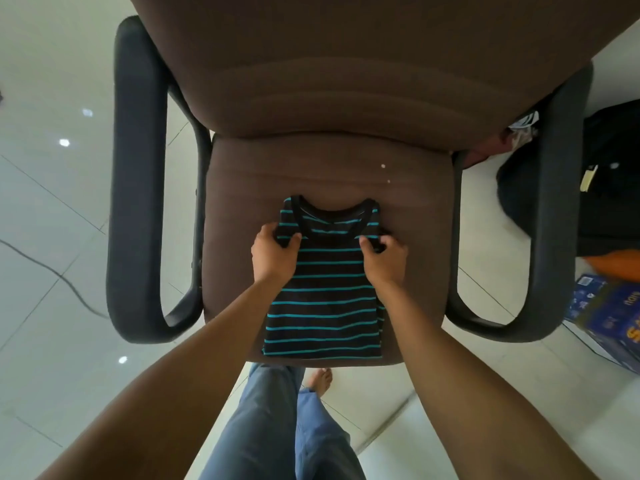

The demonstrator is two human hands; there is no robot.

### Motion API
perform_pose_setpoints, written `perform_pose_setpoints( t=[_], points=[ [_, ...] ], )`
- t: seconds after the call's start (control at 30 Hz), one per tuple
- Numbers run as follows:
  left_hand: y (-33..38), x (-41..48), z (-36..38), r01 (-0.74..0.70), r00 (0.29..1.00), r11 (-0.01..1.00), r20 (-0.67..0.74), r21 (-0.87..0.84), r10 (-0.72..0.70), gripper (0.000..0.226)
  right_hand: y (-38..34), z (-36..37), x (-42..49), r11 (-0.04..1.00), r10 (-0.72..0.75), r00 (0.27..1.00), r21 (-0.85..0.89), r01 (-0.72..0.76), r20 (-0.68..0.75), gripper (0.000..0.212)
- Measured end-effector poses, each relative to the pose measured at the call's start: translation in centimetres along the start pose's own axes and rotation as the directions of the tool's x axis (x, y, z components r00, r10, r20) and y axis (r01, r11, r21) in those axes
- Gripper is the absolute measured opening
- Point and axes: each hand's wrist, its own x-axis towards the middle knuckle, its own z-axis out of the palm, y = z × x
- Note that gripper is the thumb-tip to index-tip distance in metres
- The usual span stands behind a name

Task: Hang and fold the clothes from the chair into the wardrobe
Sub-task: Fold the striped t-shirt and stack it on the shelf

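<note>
One fold, as I judge it: draw the shoulders of the black top with teal stripes (325,292) evenly down to its hem, keeping the edges square.
Top: flat on the seat of the brown fabric chair (311,164).
Left hand (273,252): fingers curled, pinching the left shoulder cloth.
Right hand (384,254): fingers curled, pinching the right shoulder cloth.

Shirt (325,282) on chair (346,161) seat; box (606,317) — right

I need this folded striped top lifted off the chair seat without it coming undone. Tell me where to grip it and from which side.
Pinch the striped top at both side edges just below the neckline, coming from above at the front of the seat. It lies flat, folded narrow, neckline toward the backrest; the left grip and right grip pinch there now.
</note>
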Motion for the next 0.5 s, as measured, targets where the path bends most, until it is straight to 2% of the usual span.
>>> perform_pose_setpoints(
  t=[0.07, 0.2, 0.23, 0.3, 0.37, 0.43, 0.5],
  points=[
    [0.4, 0.7, 0.0, 0.042, 0.999, 0.999, 0.018, -0.025, -0.042, 0.036, -0.4, 0.4, 0.4, 0.999, 0.018, 1.0, 0.033, -0.019, 0.013, 0.045],
    [0.6, 1.9, 0.3, 0.079, 0.993, 0.994, 0.09, -0.07, -0.073, 0.03, 0.0, -0.2, 0.8, 0.907, 0.151, 0.985, 0.384, -0.173, 0.087, 0.049],
    [0.5, 2.0, 0.4, 0.077, 0.992, 0.994, 0.102, -0.078, -0.069, 0.031, 0.4, -0.3, 0.9, 0.907, 0.137, 0.989, 0.393, -0.15, 0.062, 0.041],
    [0.5, 2.0, 0.6, 0.073, 0.993, 0.994, 0.094, -0.075, -0.066, 0.031, 1.4, -0.3, 1.1, 0.955, 0.062, 0.998, 0.293, -0.051, -0.031, 0.023],
    [0.6, 1.8, 0.7, 0.074, 0.996, 0.995, 0.047, -0.062, -0.071, 0.027, 1.9, -0.3, 1.1, 0.985, 0.008, 0.994, 0.172, 0.011, -0.108, 0.019],
    [0.5, 1.6, 0.9, 0.067, 0.997, 0.995, 0.032, -0.067, -0.065, 0.022, 1.9, -0.2, 1.1, 0.988, -0.013, 0.996, 0.152, 0.027, -0.09, 0.02],
    [0.4, 1.6, 1.1, 0.065, 0.994, 0.992, 0.097, -0.109, -0.054, 0.018, 1.3, -0.2, 1.1, 0.974, -0.015, 1.0, 0.224, 0.018, -0.013, 0.021]
  ],
)
